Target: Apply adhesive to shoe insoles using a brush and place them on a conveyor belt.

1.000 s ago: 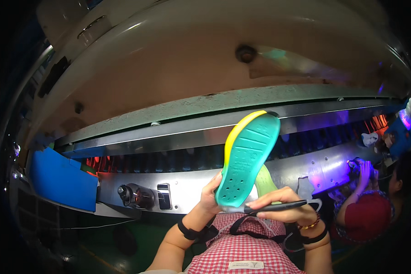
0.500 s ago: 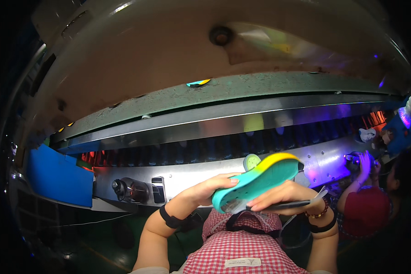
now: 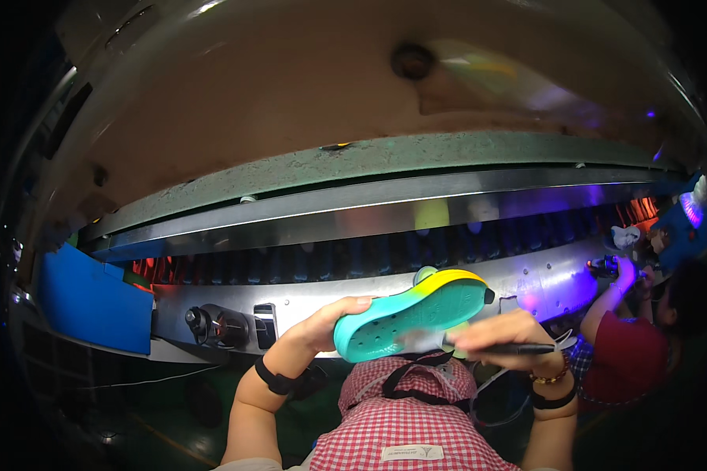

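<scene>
My left hand [image 3: 322,323] is closed around the left end of a shoe sole [image 3: 404,314], teal with a yellow band curving over its far right end. The sole is tilted, showing its hollowed face with small holes. My right hand [image 3: 504,334], partly smeared by motion, is closed on a brush with a dark handle [image 3: 526,348]. The brush's pale, blurred tip [image 3: 421,341] lies against the sole's near side. Behind the sole, a pale green rounded thing [image 3: 424,273] shows in part.
A metal bench [image 3: 279,297] runs across, carrying a dark bottle [image 3: 218,326] and a phone [image 3: 265,326]. Behind it are rollers [image 3: 353,257] and a metal rail [image 3: 306,210]. A blue panel [image 3: 94,302] stands left. At right, a co-worker in red [image 3: 628,345] works under violet light.
The sole has moved left and slightly down, and its holed face shows more. My right hand has shifted right, with the brush now clear of the fingers over the sole.
</scene>
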### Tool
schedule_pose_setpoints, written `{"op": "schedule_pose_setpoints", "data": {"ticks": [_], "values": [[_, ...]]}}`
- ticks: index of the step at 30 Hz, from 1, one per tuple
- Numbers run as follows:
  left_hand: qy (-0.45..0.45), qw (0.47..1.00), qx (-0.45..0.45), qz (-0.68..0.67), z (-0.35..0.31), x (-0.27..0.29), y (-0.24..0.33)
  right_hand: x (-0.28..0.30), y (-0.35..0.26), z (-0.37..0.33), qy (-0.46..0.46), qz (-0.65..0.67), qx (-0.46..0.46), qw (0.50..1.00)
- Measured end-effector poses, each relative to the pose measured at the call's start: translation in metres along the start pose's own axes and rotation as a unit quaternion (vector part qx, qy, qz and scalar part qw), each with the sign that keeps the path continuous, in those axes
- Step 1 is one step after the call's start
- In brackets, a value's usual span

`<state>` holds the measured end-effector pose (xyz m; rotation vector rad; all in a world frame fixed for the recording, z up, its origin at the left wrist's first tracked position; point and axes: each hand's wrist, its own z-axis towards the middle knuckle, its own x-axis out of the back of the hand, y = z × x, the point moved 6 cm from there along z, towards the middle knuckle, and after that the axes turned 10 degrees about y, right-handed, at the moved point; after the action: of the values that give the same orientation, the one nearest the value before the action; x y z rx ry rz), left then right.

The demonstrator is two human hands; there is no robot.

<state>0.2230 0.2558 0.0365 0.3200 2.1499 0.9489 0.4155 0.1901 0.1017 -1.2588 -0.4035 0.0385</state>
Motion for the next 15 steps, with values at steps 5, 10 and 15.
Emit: {"op": "schedule_pose_setpoints", "data": {"ticks": [5,10,15], "values": [[0.102,0.978,-0.127,0.131,-0.017,0.01,0.029,-0.016,0.01,-0.009,-0.034,-0.08,0.032,0.996],[-0.142,0.908,-0.15,-0.364,0.012,0.045,-0.005,-0.022,-0.038,0.003,0.013,0.007,0.131,0.991],[-0.056,0.931,-0.149,-0.328,0.035,0.004,-0.016,-0.029,0.011,0.026,0.129,-0.017,0.038,0.991]]}}
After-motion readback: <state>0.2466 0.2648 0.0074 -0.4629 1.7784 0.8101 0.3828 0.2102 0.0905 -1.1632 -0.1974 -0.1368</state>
